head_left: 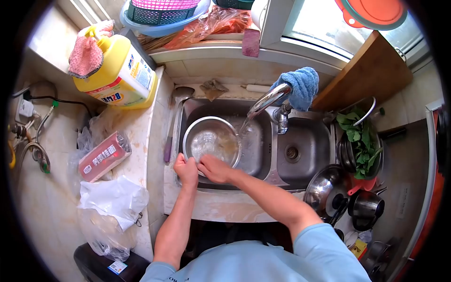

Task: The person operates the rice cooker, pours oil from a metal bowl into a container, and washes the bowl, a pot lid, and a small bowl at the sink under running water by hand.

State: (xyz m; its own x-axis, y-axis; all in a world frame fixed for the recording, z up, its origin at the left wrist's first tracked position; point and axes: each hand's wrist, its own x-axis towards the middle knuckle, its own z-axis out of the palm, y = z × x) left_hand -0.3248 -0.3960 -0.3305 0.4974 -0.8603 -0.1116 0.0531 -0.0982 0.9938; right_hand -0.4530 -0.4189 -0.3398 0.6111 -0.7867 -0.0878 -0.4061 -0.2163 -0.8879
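Observation:
A round metal bowl (211, 137) with water in it is in the left basin of the steel sink (256, 174). Water runs from the chrome faucet (268, 101) near the bowl's right edge. My left hand (187, 172) is closed on the bowl's near left rim. Close beside it, my right hand (215, 168) has its fingers curled at the near rim, on the bowl. A blue cloth (302, 87) hangs over the faucet. What lies under the water in the bowl is too unclear to name.
A yellow jug (120, 70), a noodle packet (104, 156) and plastic bags (112, 199) are on the left. A ladle (181, 96) lies left of the sink. On the right are leafy greens (359, 141), a pan lid (324, 188) and a leaning wooden board (364, 73).

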